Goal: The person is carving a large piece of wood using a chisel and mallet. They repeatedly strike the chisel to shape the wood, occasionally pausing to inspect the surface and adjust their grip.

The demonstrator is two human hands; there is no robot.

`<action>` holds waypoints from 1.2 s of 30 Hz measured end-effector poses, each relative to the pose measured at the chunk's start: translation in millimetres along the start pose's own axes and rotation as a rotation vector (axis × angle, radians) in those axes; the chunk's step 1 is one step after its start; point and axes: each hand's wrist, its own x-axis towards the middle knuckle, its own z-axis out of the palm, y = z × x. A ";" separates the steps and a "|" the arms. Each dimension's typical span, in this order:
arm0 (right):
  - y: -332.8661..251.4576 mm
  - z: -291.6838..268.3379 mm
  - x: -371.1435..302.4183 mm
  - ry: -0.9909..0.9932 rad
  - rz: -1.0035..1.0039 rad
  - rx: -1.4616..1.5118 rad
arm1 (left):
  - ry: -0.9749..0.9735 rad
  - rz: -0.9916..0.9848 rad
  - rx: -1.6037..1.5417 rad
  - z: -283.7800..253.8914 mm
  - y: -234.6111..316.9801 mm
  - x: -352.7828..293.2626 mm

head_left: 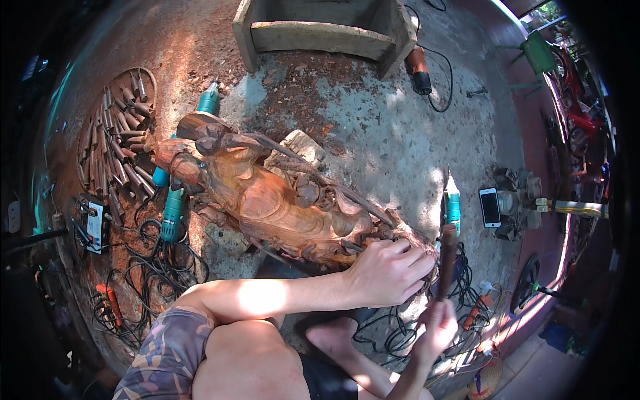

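Note:
A large carved wooden sculpture (267,200) of reddish-brown wood lies slanted across the floor in front of me, its lower right end close to my hands. My left hand (393,272) rests at that end with its fingers curled closed; whatever they grip is hidden behind the knuckles. To its right, my right hand (437,328) is wrapped round the lower part of a brown wooden stick (447,260), which stands nearly upright. The stick's top end is beside the carving's tip, with a small gap between it and my left hand.
Several wood-handled chisels (123,143) lie heaped at the left. Green power tools (173,215) with tangled black cords (150,267) flank the carving; another green tool (453,207) stands at right, near a white phone (490,207). Beyond are a wooden bench (323,37) and an orange grinder (418,70).

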 end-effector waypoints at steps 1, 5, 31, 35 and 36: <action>-0.4 -2.5 2.8 0.122 -0.004 0.212 | 0.024 0.001 -0.006 -0.1 0.0 0.7; -0.3 -6.4 15.2 0.309 -0.062 0.762 | 0.039 -0.025 -0.010 1.2 0.3 3.2; -3.8 -7.4 19.9 0.260 -0.078 0.638 | 0.113 -0.086 -0.034 -4.9 0.4 6.2; -14.2 0.1 26.4 -0.063 -0.108 0.071 | 0.162 -0.102 -0.034 -4.8 -1.6 4.3; -16.4 -3.3 27.7 -0.085 -0.082 -0.035 | 0.172 -0.090 -0.022 -4.3 -2.4 4.9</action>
